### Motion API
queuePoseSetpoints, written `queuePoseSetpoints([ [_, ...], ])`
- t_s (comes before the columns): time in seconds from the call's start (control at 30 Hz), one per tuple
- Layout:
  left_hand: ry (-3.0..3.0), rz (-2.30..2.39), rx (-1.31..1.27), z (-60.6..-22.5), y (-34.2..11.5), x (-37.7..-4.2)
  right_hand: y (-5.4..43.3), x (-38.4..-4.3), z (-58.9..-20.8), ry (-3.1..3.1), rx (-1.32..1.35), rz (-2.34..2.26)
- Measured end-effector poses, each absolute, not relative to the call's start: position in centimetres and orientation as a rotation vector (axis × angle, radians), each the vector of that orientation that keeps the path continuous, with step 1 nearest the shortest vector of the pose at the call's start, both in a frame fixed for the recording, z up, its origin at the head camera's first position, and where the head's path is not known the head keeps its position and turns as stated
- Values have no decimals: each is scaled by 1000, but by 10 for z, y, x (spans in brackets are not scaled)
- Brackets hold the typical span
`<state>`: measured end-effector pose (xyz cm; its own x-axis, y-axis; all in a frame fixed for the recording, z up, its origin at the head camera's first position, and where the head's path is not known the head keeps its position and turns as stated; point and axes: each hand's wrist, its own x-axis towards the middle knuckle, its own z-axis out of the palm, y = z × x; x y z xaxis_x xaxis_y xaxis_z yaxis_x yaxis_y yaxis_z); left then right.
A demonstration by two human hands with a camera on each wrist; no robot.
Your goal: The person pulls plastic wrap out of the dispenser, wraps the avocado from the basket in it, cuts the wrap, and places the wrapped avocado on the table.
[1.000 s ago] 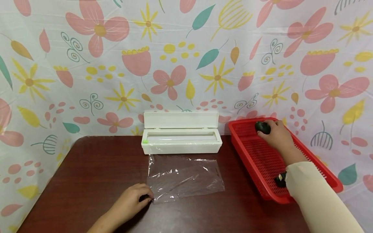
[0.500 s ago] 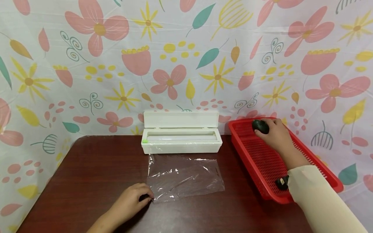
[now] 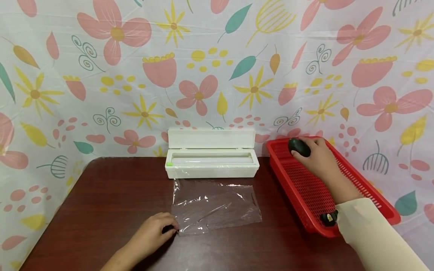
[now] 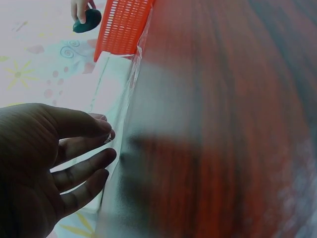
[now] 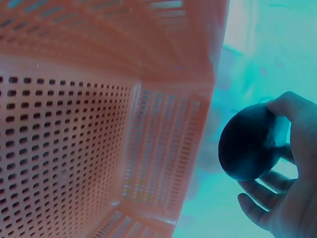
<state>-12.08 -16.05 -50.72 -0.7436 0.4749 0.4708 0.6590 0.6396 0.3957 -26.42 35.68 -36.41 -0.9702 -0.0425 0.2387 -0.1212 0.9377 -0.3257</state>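
Clear film [image 3: 217, 210], head view: from white box [image 3: 211, 172] at desk's [image 3: 101, 203] back edge to our L hand [image 3: 153, 231], which pinches its near L corner, prob. keeping it flat; our R hand [image 3: 317, 159] grips a dark oval [image 3: 299, 147] over red basket's [image 3: 291, 188] far end. L wrist: thumb & fingertip together on film. R wrist: dark oval btwn thumb & fingers, prob. for control.
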Motion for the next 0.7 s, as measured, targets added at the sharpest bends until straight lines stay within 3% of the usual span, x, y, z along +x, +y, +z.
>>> queuePoseSetpoints([
  [0.7,-2560,-799,-895,-503,-159,-119,328,-235,-340,-2877,177,531],
])
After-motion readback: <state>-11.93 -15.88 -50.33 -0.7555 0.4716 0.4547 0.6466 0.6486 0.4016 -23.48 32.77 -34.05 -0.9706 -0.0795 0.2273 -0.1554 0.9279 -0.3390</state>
